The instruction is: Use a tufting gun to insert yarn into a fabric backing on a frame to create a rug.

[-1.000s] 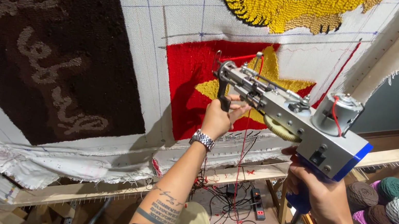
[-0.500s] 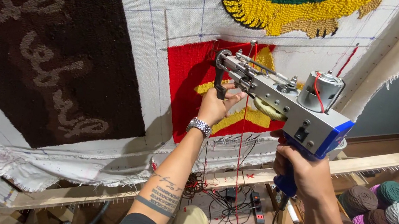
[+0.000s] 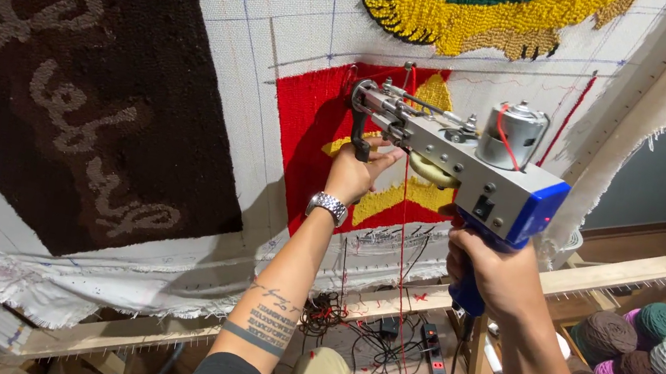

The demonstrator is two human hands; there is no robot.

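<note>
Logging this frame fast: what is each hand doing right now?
Left hand: closed on the black front handle of the silver metal tufting gun with a blue back.
Right hand: closed on the gun's blue rear grip.

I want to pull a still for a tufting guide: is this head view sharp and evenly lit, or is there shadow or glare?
Head view: tufting gun and both hands sharp; left hand throws a soft shadow onto the white backing cloth; mild sheen on the motor; frame lines lean from the tilted camera.

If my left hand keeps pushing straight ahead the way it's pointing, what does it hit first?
Most likely the red tufted patch of the stretched backing cloth, just beyond the left hand on the tufting gun's front handle; depth is unclear.
</note>
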